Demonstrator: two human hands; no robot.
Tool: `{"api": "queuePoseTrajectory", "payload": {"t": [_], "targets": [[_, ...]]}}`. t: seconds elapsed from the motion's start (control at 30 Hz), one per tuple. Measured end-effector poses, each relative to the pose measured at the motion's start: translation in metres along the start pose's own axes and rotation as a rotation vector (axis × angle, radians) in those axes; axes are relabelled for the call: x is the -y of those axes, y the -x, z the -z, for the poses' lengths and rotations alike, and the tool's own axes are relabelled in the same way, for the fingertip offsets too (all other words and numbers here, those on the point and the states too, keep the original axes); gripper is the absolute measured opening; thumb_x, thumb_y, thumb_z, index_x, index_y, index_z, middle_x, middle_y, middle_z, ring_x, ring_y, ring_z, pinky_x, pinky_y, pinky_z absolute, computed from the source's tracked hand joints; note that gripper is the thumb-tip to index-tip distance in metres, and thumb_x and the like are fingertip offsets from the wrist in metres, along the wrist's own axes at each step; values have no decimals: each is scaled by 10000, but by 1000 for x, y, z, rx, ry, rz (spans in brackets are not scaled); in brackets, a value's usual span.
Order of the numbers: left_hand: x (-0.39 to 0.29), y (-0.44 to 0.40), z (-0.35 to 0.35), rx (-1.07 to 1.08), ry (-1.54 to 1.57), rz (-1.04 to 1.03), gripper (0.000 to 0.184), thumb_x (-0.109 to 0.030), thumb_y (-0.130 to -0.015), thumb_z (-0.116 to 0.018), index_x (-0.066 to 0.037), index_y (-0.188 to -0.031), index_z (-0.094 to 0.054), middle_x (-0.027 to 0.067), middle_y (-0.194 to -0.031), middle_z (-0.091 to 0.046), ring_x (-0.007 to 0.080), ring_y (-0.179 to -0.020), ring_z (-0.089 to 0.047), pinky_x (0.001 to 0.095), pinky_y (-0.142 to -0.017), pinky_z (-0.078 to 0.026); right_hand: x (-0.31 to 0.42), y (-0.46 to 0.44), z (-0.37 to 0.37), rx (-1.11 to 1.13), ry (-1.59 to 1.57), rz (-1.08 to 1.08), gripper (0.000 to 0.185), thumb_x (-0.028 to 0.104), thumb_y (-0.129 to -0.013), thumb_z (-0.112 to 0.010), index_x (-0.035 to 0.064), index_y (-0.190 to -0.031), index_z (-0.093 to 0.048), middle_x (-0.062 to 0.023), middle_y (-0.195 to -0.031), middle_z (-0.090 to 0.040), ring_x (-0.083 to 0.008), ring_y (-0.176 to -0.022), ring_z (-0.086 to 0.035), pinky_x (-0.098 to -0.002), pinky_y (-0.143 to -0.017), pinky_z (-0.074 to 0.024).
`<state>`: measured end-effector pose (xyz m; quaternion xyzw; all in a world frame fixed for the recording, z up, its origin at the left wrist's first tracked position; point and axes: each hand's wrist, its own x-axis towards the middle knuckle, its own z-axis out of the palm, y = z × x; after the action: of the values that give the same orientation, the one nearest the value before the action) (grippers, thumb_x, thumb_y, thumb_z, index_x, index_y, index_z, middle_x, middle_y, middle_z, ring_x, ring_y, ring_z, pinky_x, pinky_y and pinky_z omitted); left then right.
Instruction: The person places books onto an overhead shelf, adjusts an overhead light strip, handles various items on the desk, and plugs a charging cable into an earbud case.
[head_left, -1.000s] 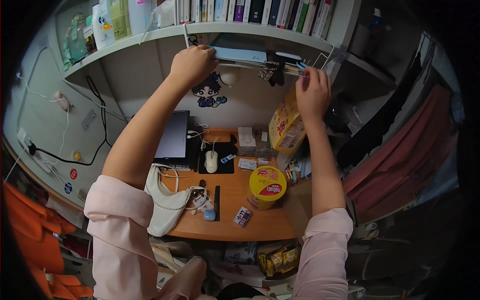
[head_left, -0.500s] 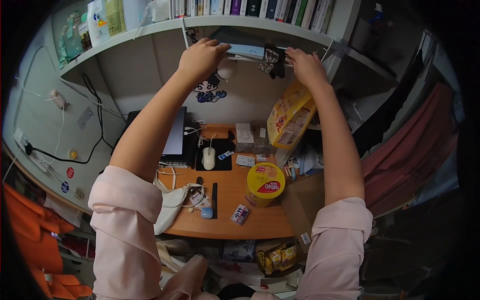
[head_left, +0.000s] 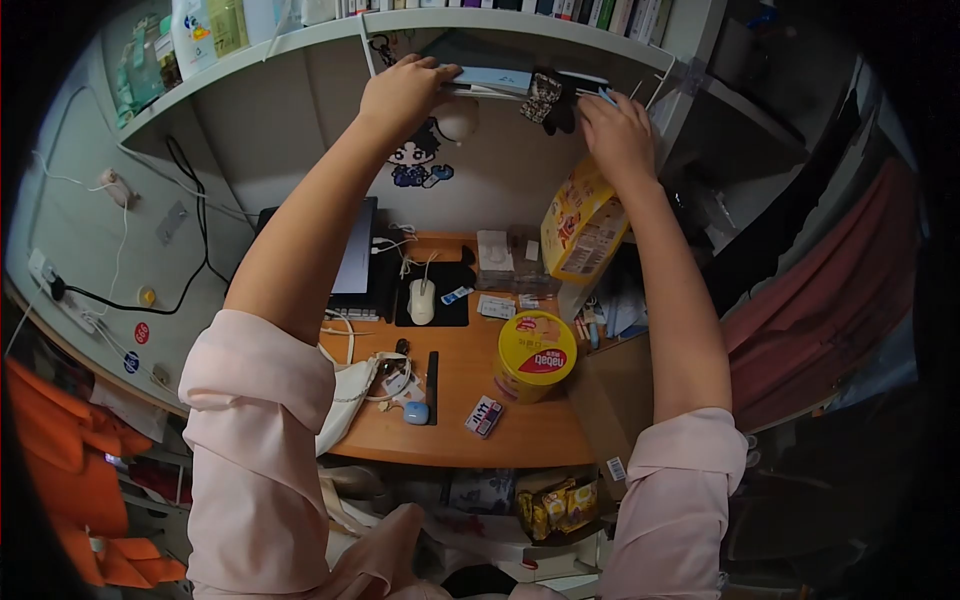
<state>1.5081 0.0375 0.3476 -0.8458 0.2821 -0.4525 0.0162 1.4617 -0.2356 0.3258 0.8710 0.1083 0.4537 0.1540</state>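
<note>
Under the bookshelf hangs a white wire rack (head_left: 654, 92) with flat items in it. My left hand (head_left: 400, 98) is closed over the left end of a light blue booklet (head_left: 497, 78) at the rack's front; its thumb is hidden. My right hand (head_left: 618, 140) is at the rack's right end, fingers bent. A small blue piece shows at its fingertips, but what it belongs to is unclear. Between my hands a dark patterned cloth item (head_left: 545, 100) hangs over the rack's front. A yellow printed carton (head_left: 582, 225) stands below my right hand.
On the wooden desk (head_left: 470, 432) are a yellow nabati tub (head_left: 537, 350), a white mouse (head_left: 421, 302), a small labelled box (head_left: 484, 417), a blue case (head_left: 416, 412) and a white bag (head_left: 347, 400). Bottles (head_left: 195, 35) and books (head_left: 610, 15) line the shelf above.
My right hand's fingers have drawn down and bent at the rack's right end, with a blue piece now showing there. My left hand stays on the booklet. The view has shifted slightly.
</note>
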Motion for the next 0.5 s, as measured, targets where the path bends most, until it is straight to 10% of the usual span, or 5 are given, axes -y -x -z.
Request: {"api": "queuePoseTrajectory", "payload": {"t": [0.27,0.5], "targets": [[-1,-3,1,-34,-12,13,329,-329,-790,-552,-235,-1105,-567,33,-926,-602,222,-910,-573,342,-716,-492,2,-8,-2,-88,-153,-136,184,175,-823,-503,156,-901,-668,27,-966,-636,-209,-1071,-482,-399,-967,-287],[-14,-8,34,397,-49,130,394,-318,-829,-527,-229,-1210,-483,73,-1158,-532,252,-1009,-540,371,-816,-466,8,1,5,-105,-34,-86,191,173,-824,-532,150,-971,-651,-7,-991,-627,-211,-1095,-463,-445,-946,-299]]}}
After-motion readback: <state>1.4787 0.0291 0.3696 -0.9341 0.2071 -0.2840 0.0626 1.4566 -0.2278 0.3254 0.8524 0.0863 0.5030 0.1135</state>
